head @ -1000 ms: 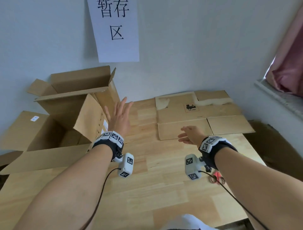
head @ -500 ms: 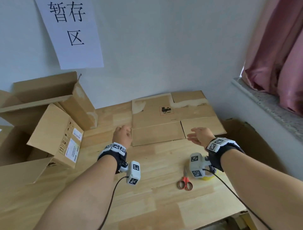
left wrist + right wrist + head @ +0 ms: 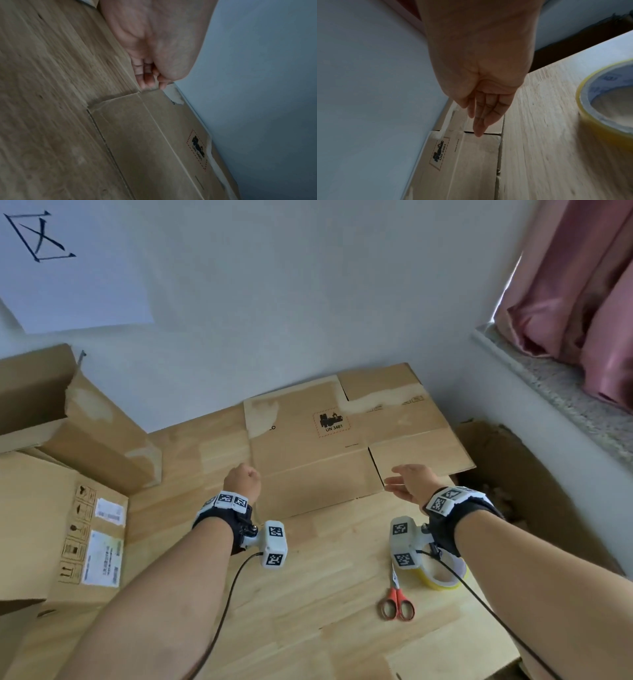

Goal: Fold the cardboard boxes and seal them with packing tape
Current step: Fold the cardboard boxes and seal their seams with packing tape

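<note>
A flattened cardboard box [image 3: 346, 440] lies at the desk's [image 3: 308, 594] far edge against the wall. The left hand [image 3: 242, 481], fingers curled, sits at its near-left corner; the right hand [image 3: 412, 483] hovers with fingers extended over its near edge. Scissors [image 3: 396, 599] and a tape roll [image 3: 442, 575] lie toward the desk's right edge.

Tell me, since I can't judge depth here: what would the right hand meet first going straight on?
Probably the flattened brown cardboard box: the right hand points its straight fingers at its near flaps.
</note>
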A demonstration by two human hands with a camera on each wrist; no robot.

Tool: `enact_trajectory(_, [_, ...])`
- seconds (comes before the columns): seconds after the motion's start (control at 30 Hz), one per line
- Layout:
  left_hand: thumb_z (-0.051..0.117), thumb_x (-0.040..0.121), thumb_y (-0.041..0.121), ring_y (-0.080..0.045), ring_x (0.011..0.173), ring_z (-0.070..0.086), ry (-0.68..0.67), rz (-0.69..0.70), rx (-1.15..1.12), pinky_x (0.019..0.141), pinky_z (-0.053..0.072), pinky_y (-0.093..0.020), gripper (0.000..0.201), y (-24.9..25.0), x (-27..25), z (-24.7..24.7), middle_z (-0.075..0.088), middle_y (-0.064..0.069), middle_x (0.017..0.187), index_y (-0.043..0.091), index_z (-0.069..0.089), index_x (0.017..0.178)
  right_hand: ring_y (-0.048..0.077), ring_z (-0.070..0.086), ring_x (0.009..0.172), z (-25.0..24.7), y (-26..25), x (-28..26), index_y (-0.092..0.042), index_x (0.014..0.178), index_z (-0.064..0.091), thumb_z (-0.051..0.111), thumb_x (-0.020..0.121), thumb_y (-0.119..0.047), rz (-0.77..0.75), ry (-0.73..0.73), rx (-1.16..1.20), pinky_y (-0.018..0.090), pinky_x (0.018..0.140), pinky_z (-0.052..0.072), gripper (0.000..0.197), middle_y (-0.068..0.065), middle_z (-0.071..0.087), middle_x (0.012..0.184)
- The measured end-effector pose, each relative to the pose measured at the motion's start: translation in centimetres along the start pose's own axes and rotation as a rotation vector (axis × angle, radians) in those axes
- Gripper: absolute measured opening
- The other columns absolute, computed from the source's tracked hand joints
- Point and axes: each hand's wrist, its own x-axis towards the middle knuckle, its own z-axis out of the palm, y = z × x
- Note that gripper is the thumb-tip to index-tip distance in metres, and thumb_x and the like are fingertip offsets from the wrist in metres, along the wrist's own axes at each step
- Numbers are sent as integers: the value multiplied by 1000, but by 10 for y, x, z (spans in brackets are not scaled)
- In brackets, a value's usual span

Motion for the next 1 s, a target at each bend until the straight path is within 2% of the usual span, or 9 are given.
enact_trajectory(0.1, [37,96,0,-35,99,59,-81,-46,-15,75,42,-25,30,-10,19,12,56,-14,107,-6,66,103,15,56,65,15,2,16,2,124,52,40,100,-11,49,50,-80,18,50,48,30,10,62,85])
enact_trajectory(0.2, [43,94,4,-33,83,57,-114,-145,-67,75,45,-31,26,-24,39,24,57,-23,113,-4,66,101,20,59,98,19,9,32,1,128,48,40,99,-14,43,87,-304,27,83,48,33,14,58,123])
enact_trajectory(0.27, [48,95,15,-31,78,58,-147,-221,-102,64,48,-32,24,-36,52,32,62,-22,107,-3,64,100,23,55,112,23,14,37,0,132,42,42,99,-18,17,91,-625,29,92,43,37,15,51,133])
enact_trajectory(0.37, [51,91,10,-29,77,64,-228,-284,-218,45,48,-25,16,-40,55,38,67,-15,93,0,63,92,23,53,114,29,12,36,3,138,35,47,97,-12,57,97,-521,31,91,42,45,19,45,138])
enact_trajectory(0.5, [48,93,14,-28,71,57,-190,-342,-300,62,44,-30,15,-30,47,36,54,-7,71,7,61,92,27,42,130,26,22,46,-1,140,35,50,94,-2,-7,46,-564,29,102,35,49,15,40,143])
enact_trajectory(0.7, [47,96,45,-16,62,43,-335,-410,-340,65,39,-30,36,-5,14,10,47,-1,72,17,48,73,31,50,109,24,22,32,-11,143,36,41,97,-9,65,100,-139,43,100,42,47,15,50,118])
enact_trajectory(0.8, [49,98,36,-29,104,56,-343,-430,-563,85,43,-36,39,14,-10,-8,59,-10,120,10,54,127,33,47,118,18,18,24,-21,147,26,48,91,-5,31,43,-84,42,100,42,61,11,45,120])
enact_trajectory(0.87, [45,101,31,-26,89,59,-329,-428,-714,70,47,-31,35,32,-23,-24,61,-6,101,12,52,129,34,47,121,16,9,16,-27,149,19,46,94,-11,-4,67,-49,43,102,43,63,14,46,132])
enact_trajectory(1.0, [46,101,26,-16,64,53,-281,-343,-790,51,41,-26,23,65,-36,-59,56,-3,77,10,58,89,27,55,92,12,-15,-7,-29,151,13,34,99,-17,-138,196,-122,38,81,49,57,15,54,119])
